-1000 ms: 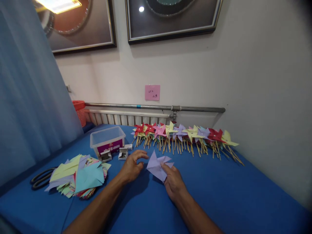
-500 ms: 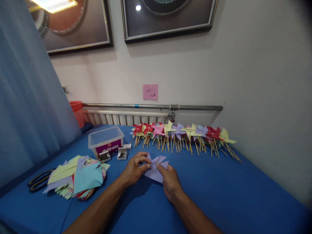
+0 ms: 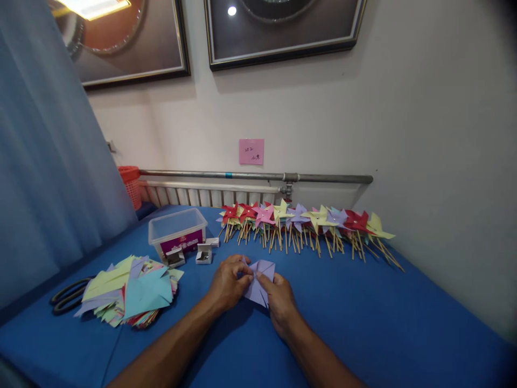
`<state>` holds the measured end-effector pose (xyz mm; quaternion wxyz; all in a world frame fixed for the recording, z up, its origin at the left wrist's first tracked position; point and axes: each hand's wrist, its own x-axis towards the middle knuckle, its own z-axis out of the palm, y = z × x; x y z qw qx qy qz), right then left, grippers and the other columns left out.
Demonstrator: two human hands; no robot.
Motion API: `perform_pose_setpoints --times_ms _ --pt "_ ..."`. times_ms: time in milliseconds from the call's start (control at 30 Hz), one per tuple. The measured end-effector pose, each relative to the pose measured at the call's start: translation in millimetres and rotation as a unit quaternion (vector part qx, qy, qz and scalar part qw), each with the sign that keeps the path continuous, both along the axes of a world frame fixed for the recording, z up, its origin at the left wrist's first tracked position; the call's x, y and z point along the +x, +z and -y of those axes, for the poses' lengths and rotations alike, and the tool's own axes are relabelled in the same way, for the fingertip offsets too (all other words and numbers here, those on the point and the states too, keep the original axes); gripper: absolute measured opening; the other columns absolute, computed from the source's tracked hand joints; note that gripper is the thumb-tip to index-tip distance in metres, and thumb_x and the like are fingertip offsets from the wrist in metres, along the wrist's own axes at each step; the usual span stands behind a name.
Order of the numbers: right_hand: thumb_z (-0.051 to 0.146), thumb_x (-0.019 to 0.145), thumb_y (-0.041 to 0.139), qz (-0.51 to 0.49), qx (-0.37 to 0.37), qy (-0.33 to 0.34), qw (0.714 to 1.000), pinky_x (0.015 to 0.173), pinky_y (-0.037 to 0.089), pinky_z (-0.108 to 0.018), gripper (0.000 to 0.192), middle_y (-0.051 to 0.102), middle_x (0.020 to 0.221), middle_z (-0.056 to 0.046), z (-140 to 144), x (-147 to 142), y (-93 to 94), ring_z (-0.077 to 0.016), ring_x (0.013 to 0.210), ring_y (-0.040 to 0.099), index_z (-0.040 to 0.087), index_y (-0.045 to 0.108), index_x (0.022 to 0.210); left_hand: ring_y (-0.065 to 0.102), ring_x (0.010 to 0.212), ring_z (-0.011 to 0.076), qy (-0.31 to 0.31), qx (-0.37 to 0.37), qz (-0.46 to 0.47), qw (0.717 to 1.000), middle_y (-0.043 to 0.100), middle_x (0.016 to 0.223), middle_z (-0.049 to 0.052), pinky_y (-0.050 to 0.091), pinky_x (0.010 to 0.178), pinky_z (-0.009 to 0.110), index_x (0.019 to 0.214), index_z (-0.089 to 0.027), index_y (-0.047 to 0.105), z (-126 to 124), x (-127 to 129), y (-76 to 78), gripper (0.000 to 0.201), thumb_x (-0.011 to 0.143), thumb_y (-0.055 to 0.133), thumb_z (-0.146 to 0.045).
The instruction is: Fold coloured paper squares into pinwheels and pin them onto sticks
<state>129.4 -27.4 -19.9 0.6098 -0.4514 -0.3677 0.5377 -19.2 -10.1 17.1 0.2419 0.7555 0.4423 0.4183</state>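
A square of purple paper (image 3: pixel 258 293), slit toward its middle, is held up between both hands over the blue-covered table. My left hand (image 3: pixel 231 283) is closed, its thumb and fingertips pinching the paper near the centre and left corner. From the right, my right hand (image 3: pixel 280 302) grips the paper, thumb pressed on top near the middle and fingers underneath. The undersides of the fingers are hidden. Beyond the hands lies a long row of finished paper pinwheels (image 3: pixel 297 215) on wooden sticks, in red, pink, yellow and purple.
Left of my arms is a heap of cut coloured paper (image 3: pixel 147 293) over black-handled scissors (image 3: pixel 68 296). Behind it stand a clear plastic tub (image 3: pixel 177 223) and small open boxes (image 3: pixel 204 254). A blue curtain (image 3: pixel 52 151) hangs at left; a radiator (image 3: pixel 210 195) lines the wall.
The paper's raised purple flaps now lie flatter, so it looks more like a square. Both hands stay near the same place, still gripping it; the view has shifted slightly.
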Motion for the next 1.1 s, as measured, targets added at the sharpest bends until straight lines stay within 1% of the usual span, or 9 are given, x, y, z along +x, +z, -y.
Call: perform_pose_setpoints --times_ms 167,300,533,667,767,867,933,1000,1100 --pt "0.042 0.067 0.085 0.023 -0.006 -0.005 1.0 0.055 0.05 -0.028 0.03 0.077 0.069 -0.002 -1.0 0.5 1.1 -0.0193 0.057 0.067 0.018 0.081 0.087 0.065 0.108 0.0227 0.029 0.009 -0.029 0.999 0.074 0.106 0.005 0.047 0.097 0.039 0.073 -0.021 0.071 3.0 2.5 1.8 0.013 0.08 0.065 -0.012" --pt "0.034 0.065 0.087 0.045 0.001 0.0 0.999 0.053 0.048 -0.027 0.027 0.076 0.068 -0.002 -1.6 1.8 3.2 -0.0193 0.057 0.066 0.019 0.082 0.086 0.065 0.106 0.0238 0.054 0.019 -0.053 0.997 0.075 0.105 0.005 0.045 0.098 0.042 0.072 -0.02 0.069 5.6 4.5 1.8 0.013 0.081 0.065 -0.011" --pt "0.037 0.067 0.085 0.055 0.001 -0.019 0.998 0.056 0.049 -0.029 0.026 0.078 0.072 -0.003 -1.5 2.8 3.2 -0.0213 0.062 0.068 0.018 0.081 0.084 0.065 0.106 0.0235 0.049 0.029 -0.052 0.997 0.073 0.103 0.004 0.047 0.097 0.041 0.079 -0.021 0.07 7.2 6.4 -0.4 0.011 0.079 0.067 -0.01" --pt "0.039 0.067 0.085 -0.006 -0.022 -0.024 0.999 0.059 0.052 -0.031 0.028 0.079 0.072 -0.004 -2.3 3.2 2.7 -0.0221 0.061 0.07 0.019 0.079 0.086 0.065 0.107 0.0223 0.046 0.07 0.003 0.996 0.071 0.112 0.006 0.049 0.096 0.038 0.098 -0.021 0.071 7.8 4.5 1.8 0.019 0.081 0.067 -0.012" --pt "0.037 0.063 0.087 -0.066 -0.023 -0.035 0.997 0.063 0.054 -0.032 0.027 0.079 0.072 -0.004 -4.1 5.0 3.0 -0.0228 0.063 0.071 0.02 0.077 0.082 0.065 0.093 0.0188 0.063 0.104 0.024 0.992 0.069 0.108 0.006 0.051 0.087 0.034 0.103 -0.021 0.07 10.8 1.9 4.6 0.021 0.084 0.063 -0.013" --pt "0.035 0.062 0.088 -0.099 -0.019 -0.046 0.994 0.06 0.053 -0.031 0.027 0.077 0.07 -0.003 -5.2 7.5 5.4 -0.0217 0.06 0.069 0.02 0.076 0.081 0.064 0.089 0.0204 0.051 0.158 -0.046 0.985 0.069 0.098 0.006 0.048 0.084 0.036 0.093 -0.022 0.071 17.7 3.2 5.9 0.011 0.087 0.064 -0.018" --pt "0.034 0.06 0.088 -0.124 -0.024 -0.04 0.991 0.059 0.052 -0.031 0.029 0.077 0.071 -0.003 -4.7 8.9 8.6 -0.0216 0.061 0.069 0.02 0.076 0.082 0.063 0.095 0.0241 0.011 0.203 -0.132 0.97 0.071 0.102 0.008 0.044 0.086 0.04 0.093 -0.022 0.072 22.6 7.1 5.0 0.01 0.084 0.069 -0.021" --pt "0.033 0.059 0.088 -0.14 -0.025 -0.029 0.989 0.061 0.053 -0.032 0.03 0.078 0.073 -0.004 -3.2 9.8 12.3 -0.0235 0.066 0.072 0.02 0.075 0.083 0.062 0.1 0.0269 -0.026 0.24 -0.206 0.948 0.071 0.111 0.01 0.041 0.088 0.044 0.098 -0.023 0.073 25.5 11.9 2.9 0.016 0.083 0.07 -0.021" --pt "0.034 0.059 0.088 -0.142 -0.018 -0.017 0.989 0.064 0.055 -0.034 0.031 0.079 0.075 -0.006 -0.1 10.4 16.6 -0.0269 0.074 0.074 0.019 0.074 0.081 0.06 0.098 0.0256 -0.035 0.26 -0.248 0.933 0.071 0.11 0.011 0.039 0.088 0.044 0.097 -0.023 0.074 26.0 16.9 -0.5 0.016 0.091 0.06 -0.019"
